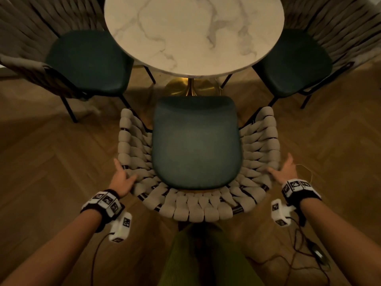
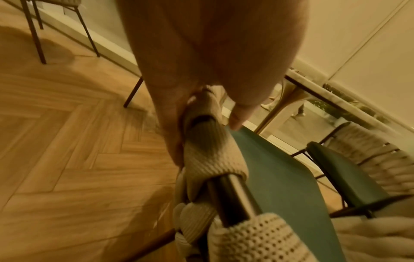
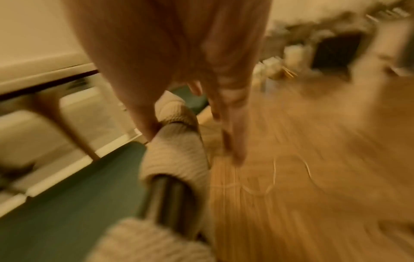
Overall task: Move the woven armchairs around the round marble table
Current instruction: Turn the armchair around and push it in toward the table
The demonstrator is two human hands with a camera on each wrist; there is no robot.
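Observation:
A woven armchair [image 1: 195, 207] with a teal seat [image 1: 195, 141] stands right in front of me, facing the round marble table [image 1: 193, 34]. My left hand [image 1: 123, 176] straddles the left of its woven back rim [image 2: 212, 159], thumb inside and straight fingers [image 2: 170, 138] along the outside. On the right, my right hand [image 1: 285, 169] lies over the rim [image 3: 177, 156] the same way, its fingers [image 3: 233, 141] straight; that view is blurred. Two more woven armchairs flank the table, one on the left [image 1: 88, 62] and one on the right [image 1: 294, 62].
The table's gold pedestal base [image 1: 191, 87] sits just beyond the near chair's front edge. Cables [image 1: 305, 254] trail over the herringbone wood floor [image 1: 51, 162] at the lower right. My green-clad leg [image 1: 195, 254] stands directly behind the chair's back.

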